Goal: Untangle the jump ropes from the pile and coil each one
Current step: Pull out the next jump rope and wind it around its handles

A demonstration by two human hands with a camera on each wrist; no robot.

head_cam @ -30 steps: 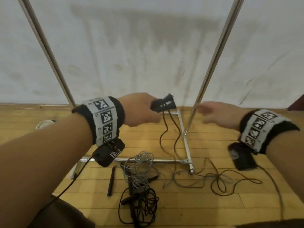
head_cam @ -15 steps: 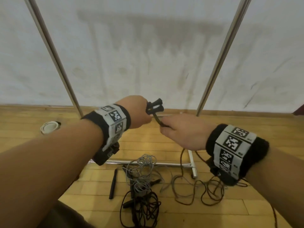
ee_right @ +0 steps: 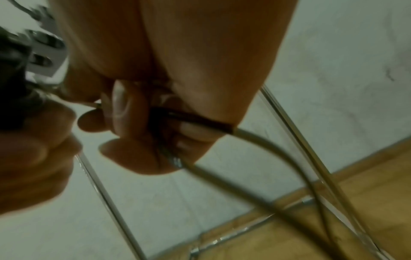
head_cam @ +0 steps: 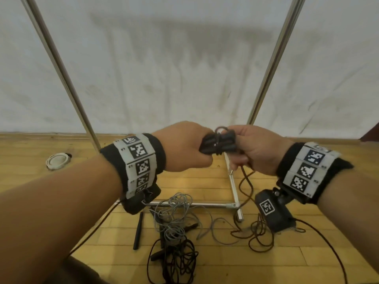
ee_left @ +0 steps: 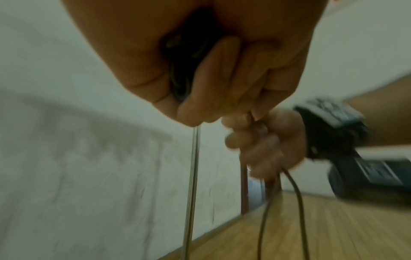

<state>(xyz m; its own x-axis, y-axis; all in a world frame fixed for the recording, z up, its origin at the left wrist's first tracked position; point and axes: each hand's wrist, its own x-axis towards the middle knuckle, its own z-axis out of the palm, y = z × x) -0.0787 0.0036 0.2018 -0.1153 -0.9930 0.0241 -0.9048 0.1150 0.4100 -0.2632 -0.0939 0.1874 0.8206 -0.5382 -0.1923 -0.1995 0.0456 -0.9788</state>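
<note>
My left hand (head_cam: 184, 148) grips a pair of black jump-rope handles (head_cam: 218, 144) side by side at chest height, with a turn of dark brown cord wound across them. My right hand (head_cam: 249, 150) meets them from the right and pinches that brown cord (head_cam: 247, 181), which hangs down in two strands (ee_left: 298, 202) to a loose heap (head_cam: 260, 234) on the floor. In the right wrist view the cord (ee_right: 255, 140) leaves my curled fingers (ee_right: 124, 109). A tangled pile of grey rope (head_cam: 174, 220) and black rope (head_cam: 176, 261) lies on the floor below my hands.
A metal rack frame stands ahead, with two slanted poles (head_cam: 61, 70) and a base bar (head_cam: 205, 204) on the wooden floor (head_cam: 194, 181). A loose black handle (head_cam: 138, 230) lies left of the pile. A white round object (head_cam: 58, 160) sits at far left by the wall.
My right hand came in from the right, took the brown cord below the handles, and has brought a turn of it over them. Both hands have drawn close together.
</note>
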